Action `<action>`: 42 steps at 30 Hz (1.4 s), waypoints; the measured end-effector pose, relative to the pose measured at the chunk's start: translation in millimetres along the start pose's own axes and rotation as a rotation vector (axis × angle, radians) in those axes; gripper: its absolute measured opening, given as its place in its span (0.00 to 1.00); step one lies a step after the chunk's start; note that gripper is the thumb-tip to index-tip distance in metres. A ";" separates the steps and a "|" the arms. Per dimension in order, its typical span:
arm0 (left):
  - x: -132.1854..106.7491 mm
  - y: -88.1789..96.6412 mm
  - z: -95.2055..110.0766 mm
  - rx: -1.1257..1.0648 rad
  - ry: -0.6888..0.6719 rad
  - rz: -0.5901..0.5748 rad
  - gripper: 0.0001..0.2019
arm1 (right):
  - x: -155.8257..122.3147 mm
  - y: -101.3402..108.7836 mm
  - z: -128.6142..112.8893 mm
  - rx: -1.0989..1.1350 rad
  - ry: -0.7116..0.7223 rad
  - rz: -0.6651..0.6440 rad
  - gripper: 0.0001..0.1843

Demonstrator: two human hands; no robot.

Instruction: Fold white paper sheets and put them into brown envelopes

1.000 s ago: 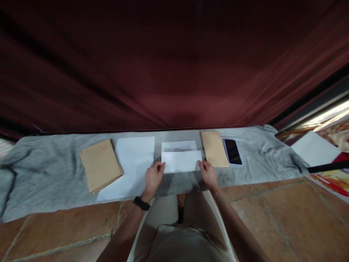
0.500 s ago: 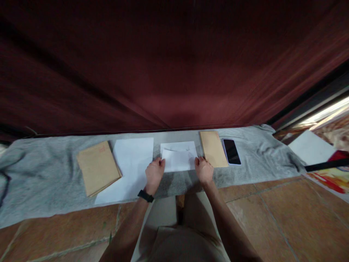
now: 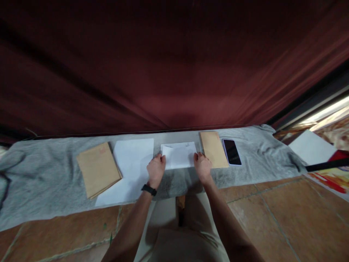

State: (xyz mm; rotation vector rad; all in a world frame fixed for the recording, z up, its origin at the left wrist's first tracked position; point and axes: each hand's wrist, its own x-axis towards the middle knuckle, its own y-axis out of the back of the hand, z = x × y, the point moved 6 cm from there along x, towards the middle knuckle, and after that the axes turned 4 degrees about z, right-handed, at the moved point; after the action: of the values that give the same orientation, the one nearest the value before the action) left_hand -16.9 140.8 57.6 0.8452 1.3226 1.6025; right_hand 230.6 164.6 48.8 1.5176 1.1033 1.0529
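A white sheet of paper (image 3: 180,156), folded over on itself, lies in front of me on the grey cloth. At its left edge my left hand (image 3: 156,168), with a black band on the wrist, is closed, thumb and fingers pinching the paper. My right hand (image 3: 203,166) pinches the right edge the same way. The near fold faces me, and the upper layer reaches almost to the far edge. Close beside my right hand lies a brown envelope (image 3: 214,150). Left of my left hand are flat white sheets (image 3: 133,160).
A stack of brown envelopes (image 3: 98,169) partly covers the white sheets. To the right of the single envelope is a phone (image 3: 232,152) with a dark screen. The grey cloth (image 3: 51,178) runs along a dark red curtain (image 3: 174,91). Floor tiles (image 3: 261,207) lie in front.
The paper's upper layer has moved away from me, closer to the far edge, and lies flatter. Both hands have shifted slightly forward with it.
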 end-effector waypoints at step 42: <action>14.6 -13.4 12.3 0.073 -0.046 0.025 0.20 | -36.8 -32.9 -38.6 0.202 0.363 0.149 0.27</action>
State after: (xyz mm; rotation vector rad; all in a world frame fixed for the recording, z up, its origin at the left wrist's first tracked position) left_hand -8.9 159.8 46.7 0.9414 1.3490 1.5530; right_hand 180.2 141.3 19.6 1.6263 1.3970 1.3934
